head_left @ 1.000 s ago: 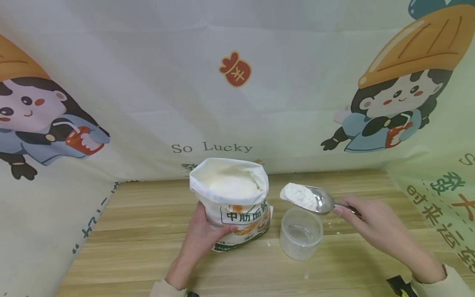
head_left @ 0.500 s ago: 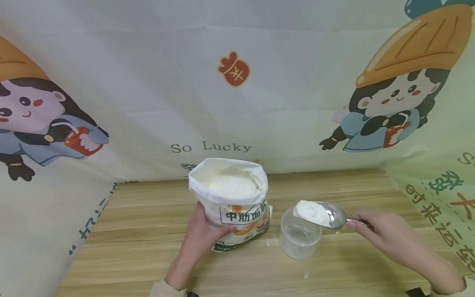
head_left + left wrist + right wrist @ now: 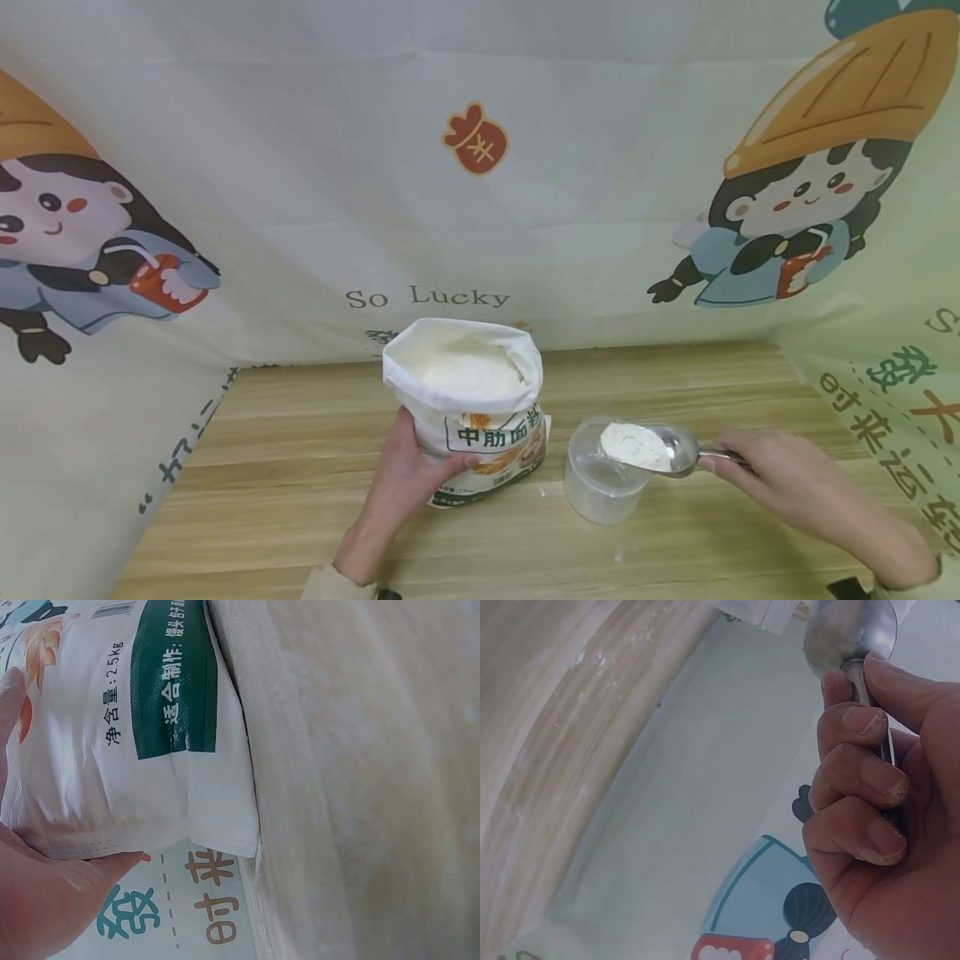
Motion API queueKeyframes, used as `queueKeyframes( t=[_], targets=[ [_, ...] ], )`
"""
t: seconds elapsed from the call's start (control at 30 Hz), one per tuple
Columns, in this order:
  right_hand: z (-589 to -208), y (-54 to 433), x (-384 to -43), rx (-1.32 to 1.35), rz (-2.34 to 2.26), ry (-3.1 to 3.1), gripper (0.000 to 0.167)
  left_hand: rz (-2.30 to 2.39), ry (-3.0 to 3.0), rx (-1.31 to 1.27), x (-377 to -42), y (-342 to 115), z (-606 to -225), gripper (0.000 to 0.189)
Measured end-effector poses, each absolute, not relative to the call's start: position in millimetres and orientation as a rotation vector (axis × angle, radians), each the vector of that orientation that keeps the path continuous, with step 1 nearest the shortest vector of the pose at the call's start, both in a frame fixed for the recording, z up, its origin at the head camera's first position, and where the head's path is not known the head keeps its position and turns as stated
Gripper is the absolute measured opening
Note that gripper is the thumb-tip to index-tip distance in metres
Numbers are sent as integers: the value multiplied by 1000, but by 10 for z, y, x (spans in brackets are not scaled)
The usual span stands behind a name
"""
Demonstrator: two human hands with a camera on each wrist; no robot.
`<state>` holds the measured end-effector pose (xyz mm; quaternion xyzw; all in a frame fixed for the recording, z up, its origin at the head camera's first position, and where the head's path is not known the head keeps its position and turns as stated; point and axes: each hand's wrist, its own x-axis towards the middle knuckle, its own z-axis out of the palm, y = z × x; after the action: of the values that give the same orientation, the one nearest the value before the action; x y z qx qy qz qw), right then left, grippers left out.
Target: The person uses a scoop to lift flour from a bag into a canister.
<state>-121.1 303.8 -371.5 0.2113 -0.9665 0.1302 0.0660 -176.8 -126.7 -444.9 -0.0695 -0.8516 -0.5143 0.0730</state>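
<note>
My left hand (image 3: 420, 471) grips the side of a white flour bag (image 3: 480, 442), thumb across its printed front. The bag stands upright with its top wide open and flour (image 3: 472, 373) inside. My right hand (image 3: 780, 479) holds a metal scoop (image 3: 681, 450) by its handle; in the right wrist view the fingers (image 3: 866, 776) curl round it. A mound of white flour (image 3: 636, 446) lies in the scoop. The scoop's front overlaps the right part of the mouth of a clear round plastic tub (image 3: 603, 492), which stands right of the bag.
The wooden table (image 3: 285, 500) carries small white specks of flour near the tub. A pale printed cloth (image 3: 322, 167) with cartoon figures and lettering rises behind the table and along both sides.
My right hand has moved the loaded scoop right and down, from above the tub's back rim to low over its right side. The left hand and the bag have stayed put.
</note>
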Motion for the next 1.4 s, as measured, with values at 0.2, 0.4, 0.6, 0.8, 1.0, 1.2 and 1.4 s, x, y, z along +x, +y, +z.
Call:
queueKeyframes(
  t=[0.2, 0.4, 0.6, 0.8, 1.0, 1.2, 1.4],
  targets=[
    [-3680, 3022, -1243, 660, 333, -2953, 17, -1544, -2569, -196, -1767, -1258, -4446, 103],
    [-3598, 2954, -1289, 699, 235, -2972, 26, -1554, -2560, -184, -1770, -1253, -4441, 102],
    [-3516, 2844, -1326, 709, 165, -2988, 26, -1549, -2558, -191, -1769, -1258, -4443, 102],
    [-3475, 2716, -1352, 729, 86, -2947, 32, -1541, -2555, -213, -1774, -1259, -4449, 103],
    [-3434, 2593, -1401, 774, 21, -2947, 31, -1536, -2559, -199, -1769, -1258, -4447, 104],
    [-3420, 2496, -1423, 807, -33, -2894, 29, -1514, -2566, -197, -1764, -1256, -4442, 105],
    [-3421, 2430, -1425, 790, -106, -2813, 34, -1522, -2565, -197, -1761, -1256, -4438, 105]
  ],
)
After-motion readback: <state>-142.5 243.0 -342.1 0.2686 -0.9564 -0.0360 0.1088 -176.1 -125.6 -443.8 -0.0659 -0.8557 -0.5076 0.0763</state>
